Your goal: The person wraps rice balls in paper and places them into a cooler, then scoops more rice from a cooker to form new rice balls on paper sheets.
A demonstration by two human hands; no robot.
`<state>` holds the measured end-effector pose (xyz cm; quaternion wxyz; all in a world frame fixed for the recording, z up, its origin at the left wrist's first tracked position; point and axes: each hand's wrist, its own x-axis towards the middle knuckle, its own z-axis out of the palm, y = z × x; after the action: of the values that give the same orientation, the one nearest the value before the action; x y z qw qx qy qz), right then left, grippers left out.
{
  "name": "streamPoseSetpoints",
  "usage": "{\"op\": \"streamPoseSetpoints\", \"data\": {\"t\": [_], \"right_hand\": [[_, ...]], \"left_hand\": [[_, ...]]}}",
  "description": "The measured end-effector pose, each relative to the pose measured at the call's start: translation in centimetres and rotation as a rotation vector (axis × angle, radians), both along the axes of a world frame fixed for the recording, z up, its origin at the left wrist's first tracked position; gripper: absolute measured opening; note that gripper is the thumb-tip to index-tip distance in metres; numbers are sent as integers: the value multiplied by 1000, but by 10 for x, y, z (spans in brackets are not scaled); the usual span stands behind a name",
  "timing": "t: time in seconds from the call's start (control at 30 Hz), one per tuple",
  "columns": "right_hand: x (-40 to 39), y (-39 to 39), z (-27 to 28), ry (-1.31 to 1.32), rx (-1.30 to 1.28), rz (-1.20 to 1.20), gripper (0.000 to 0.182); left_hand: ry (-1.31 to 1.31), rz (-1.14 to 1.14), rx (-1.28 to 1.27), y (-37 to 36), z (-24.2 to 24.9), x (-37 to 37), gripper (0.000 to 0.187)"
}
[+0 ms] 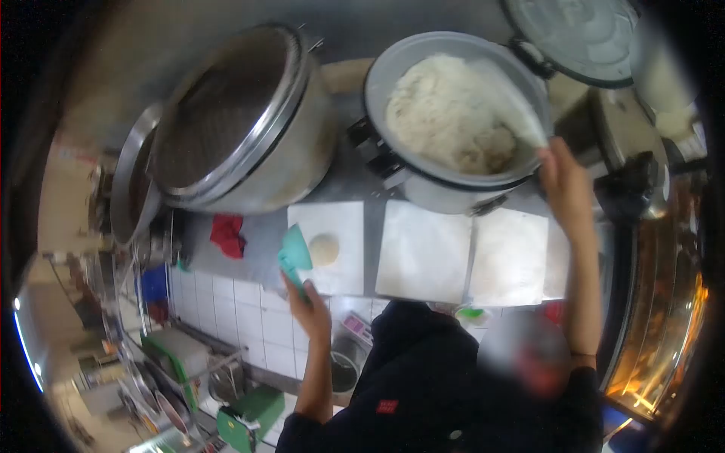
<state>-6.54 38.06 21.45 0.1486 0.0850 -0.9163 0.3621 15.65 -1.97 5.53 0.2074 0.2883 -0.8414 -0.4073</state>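
My left hand (310, 309) is closed around the handle of a teal cup (295, 248), tilted over a white paper sheet (343, 226). Beside the cup on that sheet lies a round mound of rice (325, 249). At the right rim of a large grey pot (377, 87), my right hand (560, 170) grips a pale, motion-blurred paddle (517, 102) that reaches into the pot. White rice (430, 98) fills much of the pot, with a brownish patch near its front right. Two more paper sheets (424, 253) (510, 257) lie in front of the pot.
A big lidded metal pot (298, 162) stands at the left, with a metal pan (132, 181) beside it. A red cloth (226, 234) lies on the steel counter (260, 249). An open lid (578, 38) and a dark-handled container (630, 124) are at the upper right.
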Motion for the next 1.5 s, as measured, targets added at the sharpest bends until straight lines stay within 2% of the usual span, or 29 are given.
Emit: {"op": "streamPoseSetpoints", "data": {"t": [0.07,0.1,0.13,0.2,0.23,0.27,0.3,0.37,0.43,0.47,0.53,0.7,0.77,0.8,0.87,0.9,0.93,0.97,1.0,1.03,1.07,1.13,1.17,1.23,1.27,1.33,1.37,1.43,1.5], "right_hand": [[-3,4,8,-132,9,-8,20],[-5,9,7,-131,12,-30,20],[-6,15,3,-150,-128,-88,20],[0,17,-6,-158,-394,-149,18],[6,18,-14,-111,-367,-191,18],[14,14,-21,-116,-507,-207,18],[20,9,-28,-119,-650,-223,19],[23,4,-54,130,-331,-299,23],[33,-4,-62,-5,-440,-332,30],[33,-8,-68,40,-397,-357,32],[32,-13,-78,68,-358,-389,33],[38,-26,-80,-266,-967,-329,40],[38,-24,-84,-290,-973,-328,40],[39,-24,-85,-289,-1013,-348,41],[39,-21,-92,-285,-1045,-380,43],[39,-19,-94,-287,-1047,-376,43],[40,-17,-95,-321,-1048,-378,51],[40,-15,-95,-356,-1042,-379,61],[40,-15,-94,-361,-1011,-404,46],[40,-13,-95,-364,-997,-398,46],[39,-12,-96,-363,-971,-394,47],[31,-15,-92,-344,-957,-409,48],[28,-14,-91,-331,-956,-404,48],[28,-12,-94,-297,-967,-378,46],[27,-11,-96,-281,-971,-389,46],[27,-6,-97,-293,-972,-294,42],[28,-3,-97,-276,-979,-307,42],[26,3,-93,-271,-962,-224,40],[26,10,-85,-238,-998,-267,39]], "left_hand": [[44,-112,244,23,74,-24,53],[114,-278,79,27,102,-46,53],[18,-435,70,41,152,-71,51],[-164,-777,-324,55,209,-126,41],[-145,-855,-470,78,232,-156,38],[-126,-932,-624,100,244,-188,34],[-125,-1036,-681,108,239,-222,28],[-249,-1132,-902,128,217,-291,22],[-543,-1107,-1179,153,189,-353,24],[-716,-1090,-1292,162,175,-376,26],[-817,-1131,-1282,178,154,-398,23],[-1064,-1334,-1166,206,107,-414,13],[-1121,-1608,-1325,221,101,-416,10],[-1135,-1615,-1317,226,91,-415,10],[-999,-1827,-1348,235,65,-418,11],[-960,-2075,-1396,245,39,-424,12],[-899,-2330,-1430,259,18,-428,13],[-890,-2329,-1421,278,15,-425,13],[-898,-2548,-1680,298,18,-419,14],[-889,-2750,-1957,308,24,-413,15],[-883,-2742,-1949,306,33,-408,15],[-817,-2298,-1539,291,58,-404,10],[-808,-2287,-1550,285,70,-401,10],[-832,-1943,-1082,274,92,-392,11],[-820,-1951,-1101,267,105,-390,11],[-776,-1838,-875,249,129,-384,17],[-768,-1848,-895,240,137,-380,17],[-730,-1702,-668,219,156,-371,24],[-657,-1691,-602,191,168,-369,28]]}}
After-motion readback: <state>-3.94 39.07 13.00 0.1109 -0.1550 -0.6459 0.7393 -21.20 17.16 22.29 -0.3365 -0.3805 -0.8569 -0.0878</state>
